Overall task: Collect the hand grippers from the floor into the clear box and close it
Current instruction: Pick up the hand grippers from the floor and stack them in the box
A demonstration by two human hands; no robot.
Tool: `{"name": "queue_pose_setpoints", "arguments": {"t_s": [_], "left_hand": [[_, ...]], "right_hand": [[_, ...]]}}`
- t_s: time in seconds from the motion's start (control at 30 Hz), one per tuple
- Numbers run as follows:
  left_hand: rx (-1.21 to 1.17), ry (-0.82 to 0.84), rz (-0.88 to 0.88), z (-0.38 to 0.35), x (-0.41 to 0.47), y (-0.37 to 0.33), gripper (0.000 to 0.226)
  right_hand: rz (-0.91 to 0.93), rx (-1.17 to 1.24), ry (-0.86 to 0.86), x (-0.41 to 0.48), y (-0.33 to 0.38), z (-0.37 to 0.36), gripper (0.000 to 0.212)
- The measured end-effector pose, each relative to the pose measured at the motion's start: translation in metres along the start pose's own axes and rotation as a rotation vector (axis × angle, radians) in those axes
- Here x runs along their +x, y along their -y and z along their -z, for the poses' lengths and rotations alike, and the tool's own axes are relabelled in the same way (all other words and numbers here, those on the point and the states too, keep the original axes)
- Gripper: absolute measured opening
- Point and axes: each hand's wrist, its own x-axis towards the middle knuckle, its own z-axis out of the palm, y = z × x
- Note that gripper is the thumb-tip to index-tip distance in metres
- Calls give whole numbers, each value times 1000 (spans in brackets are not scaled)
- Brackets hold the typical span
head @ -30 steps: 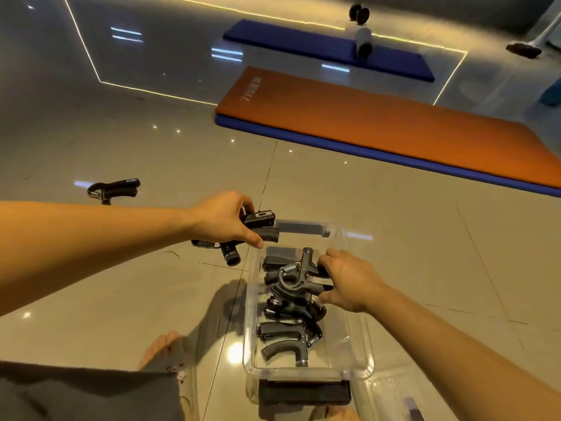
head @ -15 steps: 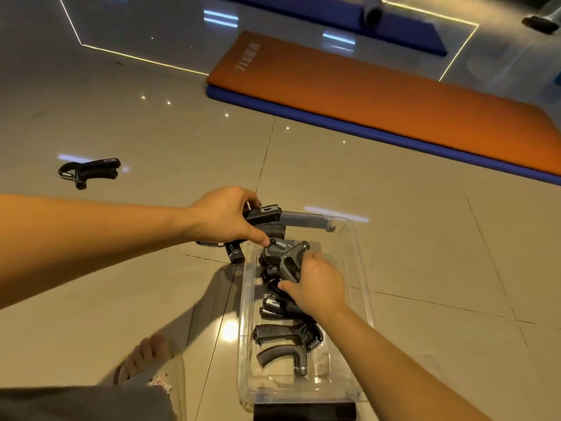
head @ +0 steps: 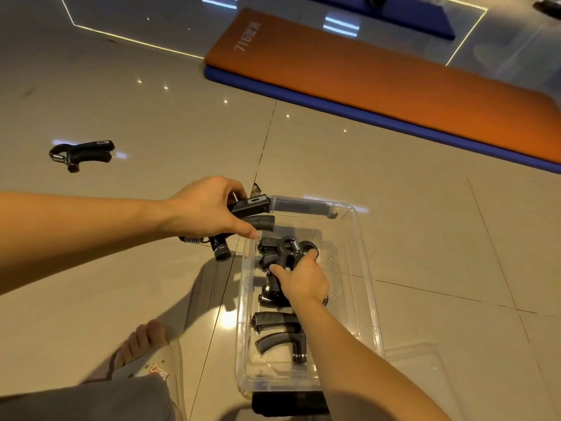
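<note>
Tiled floor (head: 394, 208): left hand (head: 206, 209) clutches gripper (head: 253, 207) over box (head: 367, 268) rim, right hand (head: 303, 281) another inside.

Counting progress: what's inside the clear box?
Several black hand grippers lie in the clear box; the right hand grips one at the far end. The right forearm hides some, so no exact count.

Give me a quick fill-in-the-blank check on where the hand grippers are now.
1. The right hand grips a gripper ____ the clear box.
2. The left hand holds a second gripper; a third gripper lies alone on the ____.
3. The orange mat lies on a ____ mat.
Missing words: inside, floor, blue.
</note>
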Motion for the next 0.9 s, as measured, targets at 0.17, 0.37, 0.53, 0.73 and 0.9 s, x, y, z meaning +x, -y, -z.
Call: {"name": "queue_pose_setpoints", "arguments": {"t_s": [0.17, 0.37, 0.53, 0.73, 0.9], "left_hand": [[-37, -4, 7, 1, 6, -1, 58], [-59, 7, 26, -4, 6, -2, 57], [-43, 28, 30, -8, 5, -2, 58], [-35, 57, 45, -11, 5, 1, 61], [-33, 56, 40, -12, 8, 1, 62]], "right_hand": [[158, -28, 53, 16, -17, -1, 57], [581, -333, 180, 39, -33, 11, 94], [680, -481, 263, 58, -26, 11, 92], [564, -384, 137, 61, -36, 13, 72], [554, -275, 43, 53, -45, 7, 60]]}}
